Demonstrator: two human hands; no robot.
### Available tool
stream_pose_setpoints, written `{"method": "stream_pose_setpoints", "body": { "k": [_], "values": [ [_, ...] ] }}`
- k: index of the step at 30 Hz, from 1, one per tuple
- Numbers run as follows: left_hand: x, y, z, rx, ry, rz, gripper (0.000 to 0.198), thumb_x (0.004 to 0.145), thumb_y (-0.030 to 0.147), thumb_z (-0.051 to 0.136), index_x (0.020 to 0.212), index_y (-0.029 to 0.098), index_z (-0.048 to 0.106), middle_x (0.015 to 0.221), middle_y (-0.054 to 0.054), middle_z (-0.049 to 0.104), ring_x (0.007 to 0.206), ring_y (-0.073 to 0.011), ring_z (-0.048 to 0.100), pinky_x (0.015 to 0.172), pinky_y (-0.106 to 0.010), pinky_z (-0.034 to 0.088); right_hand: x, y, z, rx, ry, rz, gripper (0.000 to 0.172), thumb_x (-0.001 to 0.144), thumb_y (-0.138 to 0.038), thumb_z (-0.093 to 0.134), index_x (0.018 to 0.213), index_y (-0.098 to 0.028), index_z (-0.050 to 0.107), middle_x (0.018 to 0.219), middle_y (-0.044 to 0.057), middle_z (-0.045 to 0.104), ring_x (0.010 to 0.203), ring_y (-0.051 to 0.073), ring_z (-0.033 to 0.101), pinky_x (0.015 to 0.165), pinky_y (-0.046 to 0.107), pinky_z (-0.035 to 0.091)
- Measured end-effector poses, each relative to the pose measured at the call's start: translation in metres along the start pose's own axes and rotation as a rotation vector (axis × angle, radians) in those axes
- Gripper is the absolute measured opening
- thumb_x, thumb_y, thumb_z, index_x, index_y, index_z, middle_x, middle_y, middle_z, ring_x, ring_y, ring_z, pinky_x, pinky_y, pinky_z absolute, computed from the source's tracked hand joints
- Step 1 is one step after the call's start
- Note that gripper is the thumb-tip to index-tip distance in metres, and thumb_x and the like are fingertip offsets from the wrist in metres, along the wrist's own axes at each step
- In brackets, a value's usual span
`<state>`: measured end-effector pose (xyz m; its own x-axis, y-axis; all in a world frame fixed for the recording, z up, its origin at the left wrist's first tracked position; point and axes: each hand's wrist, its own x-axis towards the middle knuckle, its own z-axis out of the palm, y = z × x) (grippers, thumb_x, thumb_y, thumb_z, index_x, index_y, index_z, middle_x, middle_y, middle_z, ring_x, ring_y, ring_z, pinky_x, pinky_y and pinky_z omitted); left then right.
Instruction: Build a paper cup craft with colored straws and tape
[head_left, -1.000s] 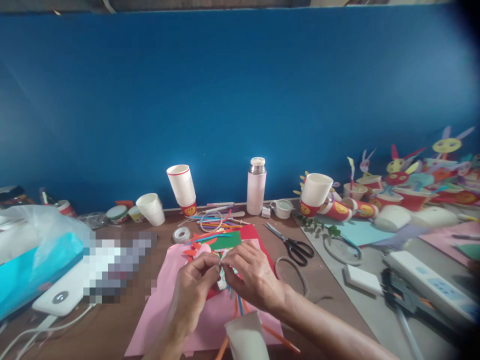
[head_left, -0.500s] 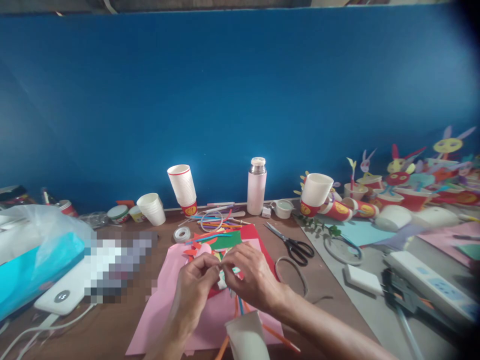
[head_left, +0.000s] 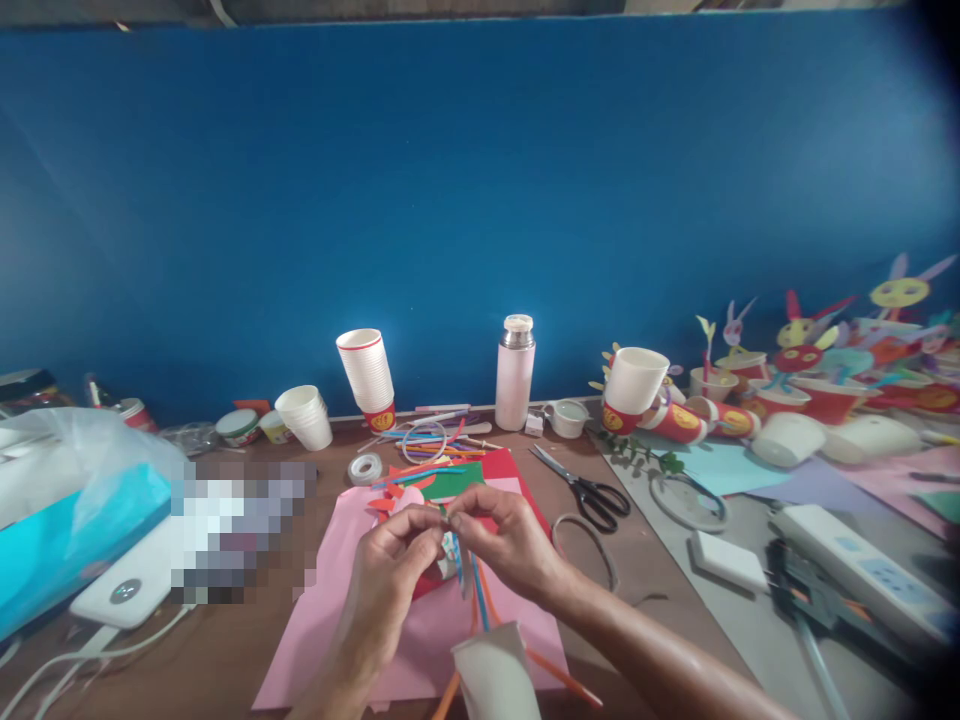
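Note:
My left hand [head_left: 394, 575] and my right hand [head_left: 506, 540] meet over a pink paper sheet [head_left: 307, 630], their fingertips pinched together. Whatever lies between them is too small to make out. Just under the fingers shows a white piece with blue-green marks [head_left: 448, 555], partly covered by my hands. Blue and orange strips [head_left: 481, 605] run from there down to a white paper cup [head_left: 495, 675] lying at the near edge. Green paper [head_left: 457, 482], red paper [head_left: 501, 464] and orange cut pieces [head_left: 384, 503] lie just beyond my hands.
Black-handled scissors [head_left: 592, 497] lie to the right, with a roll of tape [head_left: 365, 468] to the left. Behind stand stacked paper cups [head_left: 364, 365] and a pink thermos [head_left: 514, 385]. A power strip [head_left: 862, 570] and several cup crafts [head_left: 799, 370] occupy the right side.
My right hand has turned and drawn slightly back, its fingers more gathered at the pinch. More of the white piece and the blue strip shows beneath. The cup stays in place.

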<state>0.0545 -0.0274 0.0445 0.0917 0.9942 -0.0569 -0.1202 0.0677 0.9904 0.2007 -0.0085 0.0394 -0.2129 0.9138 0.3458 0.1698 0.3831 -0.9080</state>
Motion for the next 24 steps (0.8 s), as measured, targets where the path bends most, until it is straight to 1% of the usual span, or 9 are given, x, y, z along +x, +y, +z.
{"method": "stream_pose_setpoints", "body": {
  "k": [2, 5, 7, 8, 10, 13, 15, 18, 24],
  "values": [
    [-0.0003, 0.0006, 0.0010, 0.001, 0.017, 0.002, 0.007, 0.071, 0.022, 0.062, 0.072, 0.016, 0.066, 0.059, 0.002, 0.057, 0.055, -0.0092, 0.049, 0.053, -0.018, 0.040, -0.0002, 0.0002, 0.0002, -0.087, 0.031, -0.093, 0.011, 0.075, -0.013, 0.051, 0.073, -0.016, 0.062, 0.069, 0.002, 0.064, 0.066, 0.013, 0.058, 0.062, 0.023, 0.045],
    [0.0000, 0.0018, 0.0033, 0.019, 0.062, 0.013, 0.008, 0.068, 0.022, 0.064, 0.064, 0.015, 0.064, 0.054, 0.003, 0.056, 0.051, -0.0085, 0.047, 0.049, -0.017, 0.038, -0.0010, -0.0008, 0.0008, -0.217, 0.060, -0.274, 0.012, 0.075, -0.013, 0.051, 0.073, -0.017, 0.062, 0.071, 0.003, 0.064, 0.067, 0.014, 0.058, 0.065, 0.026, 0.045],
    [0.0006, 0.0024, 0.0045, 0.024, 0.075, 0.015, 0.010, 0.067, 0.021, 0.065, 0.059, 0.015, 0.062, 0.052, 0.003, 0.055, 0.049, -0.0082, 0.047, 0.048, -0.018, 0.038, -0.0016, -0.0015, 0.0014, -0.249, 0.057, -0.330, 0.012, 0.075, -0.013, 0.050, 0.072, -0.017, 0.061, 0.071, 0.004, 0.064, 0.068, 0.015, 0.057, 0.065, 0.027, 0.045],
    [0.0009, 0.0025, 0.0049, 0.024, 0.076, 0.021, 0.010, 0.066, 0.020, 0.064, 0.059, 0.015, 0.061, 0.052, 0.003, 0.054, 0.049, -0.0082, 0.046, 0.047, -0.018, 0.038, -0.0018, -0.0016, 0.0018, -0.239, 0.052, -0.313, 0.012, 0.075, -0.013, 0.050, 0.071, -0.017, 0.061, 0.070, 0.004, 0.064, 0.067, 0.015, 0.057, 0.065, 0.027, 0.045],
    [0.0011, 0.0028, 0.0050, 0.032, 0.071, 0.037, 0.009, 0.066, 0.018, 0.062, 0.058, 0.015, 0.060, 0.053, 0.004, 0.055, 0.049, -0.0084, 0.047, 0.048, -0.018, 0.038, -0.0017, -0.0012, 0.0028, -0.145, 0.039, -0.190, 0.011, 0.074, -0.014, 0.051, 0.069, -0.017, 0.060, 0.067, 0.002, 0.062, 0.064, 0.013, 0.055, 0.063, 0.025, 0.044],
    [0.0001, 0.0033, 0.0045, 0.044, 0.057, 0.037, 0.008, 0.067, 0.016, 0.057, 0.059, 0.016, 0.059, 0.053, 0.003, 0.055, 0.050, -0.0095, 0.049, 0.050, -0.019, 0.039, -0.0005, 0.0011, 0.0046, 0.202, -0.040, 0.069, 0.009, 0.075, -0.022, 0.054, 0.068, -0.016, 0.059, 0.061, -0.001, 0.059, 0.057, 0.010, 0.052, 0.057, 0.022, 0.041],
    [-0.0012, 0.0036, 0.0042, 0.046, 0.045, 0.033, 0.009, 0.069, 0.016, 0.056, 0.060, 0.016, 0.059, 0.052, 0.003, 0.055, 0.051, -0.0101, 0.049, 0.051, -0.020, 0.040, 0.0006, 0.0030, 0.0057, 0.457, -0.097, 0.192, 0.013, 0.073, -0.027, 0.058, 0.069, -0.015, 0.058, 0.058, -0.002, 0.057, 0.054, 0.009, 0.050, 0.055, 0.022, 0.040],
    [-0.0025, 0.0039, 0.0040, 0.035, 0.026, 0.038, 0.010, 0.070, 0.016, 0.055, 0.060, 0.016, 0.058, 0.053, 0.003, 0.055, 0.051, -0.0103, 0.050, 0.051, -0.020, 0.041, 0.0017, 0.0050, 0.0067, 0.676, -0.128, 0.283, 0.014, 0.069, -0.027, 0.062, 0.068, -0.013, 0.058, 0.057, -0.001, 0.057, 0.053, 0.009, 0.051, 0.056, 0.022, 0.039],
    [-0.0020, 0.0026, 0.0017, -0.015, -0.024, 0.059, 0.012, 0.071, 0.014, 0.053, 0.060, 0.016, 0.058, 0.055, 0.002, 0.055, 0.052, -0.0110, 0.049, 0.050, -0.021, 0.041, 0.0029, 0.0079, 0.0067, 0.905, -0.136, 0.381, 0.011, 0.068, -0.021, 0.062, 0.064, -0.012, 0.057, 0.056, -0.001, 0.055, 0.051, 0.007, 0.047, 0.056, 0.020, 0.036]
  ]
}}
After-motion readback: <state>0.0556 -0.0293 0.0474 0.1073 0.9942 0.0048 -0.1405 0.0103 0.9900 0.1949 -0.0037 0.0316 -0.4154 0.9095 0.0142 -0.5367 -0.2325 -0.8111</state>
